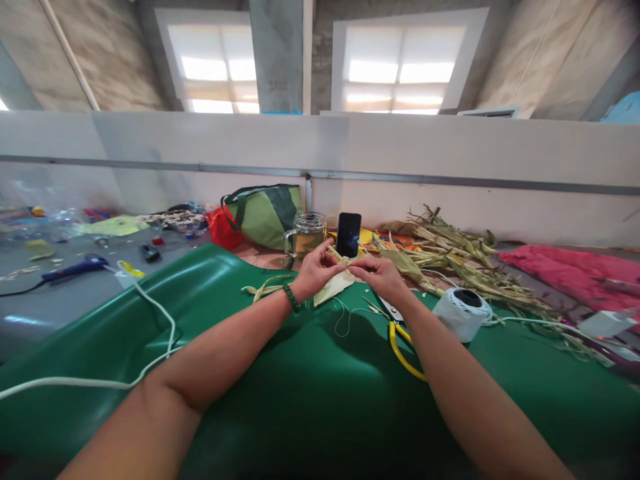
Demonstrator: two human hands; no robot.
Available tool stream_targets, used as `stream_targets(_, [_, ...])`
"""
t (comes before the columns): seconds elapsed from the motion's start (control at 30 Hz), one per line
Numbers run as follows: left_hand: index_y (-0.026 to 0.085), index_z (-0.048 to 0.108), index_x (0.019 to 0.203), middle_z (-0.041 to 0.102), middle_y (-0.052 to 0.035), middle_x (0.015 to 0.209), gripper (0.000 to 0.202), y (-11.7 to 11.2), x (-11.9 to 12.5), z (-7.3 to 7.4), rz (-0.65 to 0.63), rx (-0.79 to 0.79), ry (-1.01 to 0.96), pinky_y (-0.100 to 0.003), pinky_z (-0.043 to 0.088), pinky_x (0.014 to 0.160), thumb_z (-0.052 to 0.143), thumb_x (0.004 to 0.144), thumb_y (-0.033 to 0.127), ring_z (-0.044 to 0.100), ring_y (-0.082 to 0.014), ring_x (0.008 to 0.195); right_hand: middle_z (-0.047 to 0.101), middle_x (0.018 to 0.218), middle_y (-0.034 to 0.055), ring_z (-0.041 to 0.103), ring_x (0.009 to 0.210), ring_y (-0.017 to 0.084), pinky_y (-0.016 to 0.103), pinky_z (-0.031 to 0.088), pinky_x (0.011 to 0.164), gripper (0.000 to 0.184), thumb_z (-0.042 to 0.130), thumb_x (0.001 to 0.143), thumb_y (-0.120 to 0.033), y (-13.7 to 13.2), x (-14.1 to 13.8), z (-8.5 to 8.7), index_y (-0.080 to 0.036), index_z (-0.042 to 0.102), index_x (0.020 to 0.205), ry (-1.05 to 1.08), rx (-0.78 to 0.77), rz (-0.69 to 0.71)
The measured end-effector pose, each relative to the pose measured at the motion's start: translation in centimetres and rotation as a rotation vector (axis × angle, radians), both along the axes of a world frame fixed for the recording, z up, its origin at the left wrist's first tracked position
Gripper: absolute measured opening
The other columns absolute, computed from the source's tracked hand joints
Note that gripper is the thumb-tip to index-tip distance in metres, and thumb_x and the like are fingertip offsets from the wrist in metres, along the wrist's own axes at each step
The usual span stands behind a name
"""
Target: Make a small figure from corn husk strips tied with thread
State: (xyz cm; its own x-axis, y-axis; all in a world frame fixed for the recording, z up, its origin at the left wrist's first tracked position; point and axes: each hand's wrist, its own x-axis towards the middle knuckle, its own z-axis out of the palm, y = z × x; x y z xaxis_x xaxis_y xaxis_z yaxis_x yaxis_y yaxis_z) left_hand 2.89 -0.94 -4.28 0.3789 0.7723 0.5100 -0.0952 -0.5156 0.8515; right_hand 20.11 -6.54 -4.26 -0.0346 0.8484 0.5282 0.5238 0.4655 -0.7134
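Observation:
A pale piece of corn husk (334, 287) hangs between my two hands over the green mat (320, 387). My left hand (316, 270), with a green bead bracelet at the wrist, pinches the husk's upper edge from the left. From the right, my right hand (381, 275) grips the same edge with thumb and forefinger. A thin thread (343, 321) loops on the mat just below. Yellow-handled scissors (400, 343) lie beside my right forearm, which partly covers them. A spool of white thread (463, 312) stands farther right.
Behind my hands stand a phone (349, 233) and a glass mug (309, 233). Dry corn husks (450, 250) are heaped at the back right. A green bag (267, 217) rests by the wall. On the left are a blue glue gun (75, 268) and a white cable (90, 383).

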Motion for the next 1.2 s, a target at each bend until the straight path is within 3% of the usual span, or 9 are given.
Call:
stream_targets(0.07, [0.009,0.068,0.083,0.061,0.0,0.065,0.034,0.0,0.0,0.2,-0.069,-0.061,0.032,-0.023,0.043,0.06,0.078,0.061,0.033,0.053,-0.0096,0.061,0.07,0.077,0.006,0.06,0.069,0.018,0.03,0.046,0.064,0.026,0.063,0.073,-0.04,0.2,0.1,0.0,-0.017,0.072,0.08,-0.016,0.014,-0.035])
stream_targets(0.17, [0.011,0.064,0.068,0.06,0.0004,0.062,0.033,-0.2,0.0,0.3,-0.141,-0.165,0.033,-0.022,0.042,0.056,0.078,0.058,0.039,0.051,-0.0079,0.056,0.071,0.079,0.0057,0.06,0.072,0.019,0.03,0.045,0.065,0.027,0.06,0.076,-0.04,0.1,0.2,0.1,-0.017,0.073,0.08,-0.049,0.0,0.017])
stream_targets(0.27, [0.011,0.063,0.07,0.06,0.0017,0.061,0.036,-0.4,0.1,0.3,-0.186,-0.251,0.001,-0.022,0.043,0.058,0.081,0.055,0.039,0.053,-0.0069,0.055,0.069,0.073,0.004,0.058,0.068,0.018,0.03,0.043,0.064,0.029,0.06,0.076,-0.043,-0.1,0.3,0.3,-0.017,0.074,0.077,-0.051,-0.059,0.1])
stream_targets(0.53, [0.011,0.059,0.075,0.063,-0.0008,0.067,0.039,-0.9,0.3,0.1,-0.25,-0.403,0.002,-0.024,0.046,0.062,0.082,0.057,0.037,0.061,-0.0103,0.062,0.059,0.058,0.0012,0.045,0.055,0.012,0.027,0.034,0.054,0.03,0.07,0.063,-0.046,0.1,0.6,0.1,-0.016,0.07,0.064,0.063,-0.137,0.059])
stream_targets(0.9, [0.012,0.058,0.079,0.065,0.0005,0.066,0.044,-0.4,0.3,0.0,-0.297,-0.391,-0.029,-0.023,0.043,0.06,0.084,0.048,0.029,0.058,-0.0092,0.058,0.057,0.058,0.0002,0.044,0.054,0.01,0.026,0.032,0.053,0.03,0.075,0.056,-0.043,-0.2,0.1,0.4,-0.014,0.067,0.061,0.161,-0.209,0.087])
stream_targets(1.1, [0.013,0.058,0.08,0.064,0.0013,0.065,0.043,-0.7,0.2,0.2,-0.312,-0.375,-0.028,-0.022,0.043,0.06,0.083,0.049,0.026,0.059,-0.0094,0.061,0.045,0.048,-0.0038,0.035,0.048,0.008,0.025,0.026,0.049,0.032,0.066,0.065,-0.046,-0.7,0.2,0.9,-0.016,0.065,0.059,0.125,-0.233,0.099])
stream_targets(1.2, [0.013,0.057,0.081,0.063,0.0014,0.066,0.041,-0.7,0.3,0.1,-0.332,-0.361,-0.03,-0.023,0.043,0.06,0.083,0.05,0.025,0.058,-0.0088,0.059,0.049,0.051,-0.0027,0.037,0.05,0.009,0.025,0.029,0.05,0.031,0.067,0.065,-0.046,-0.8,0.2,1.0,-0.016,0.065,0.059,0.116,-0.205,0.094])
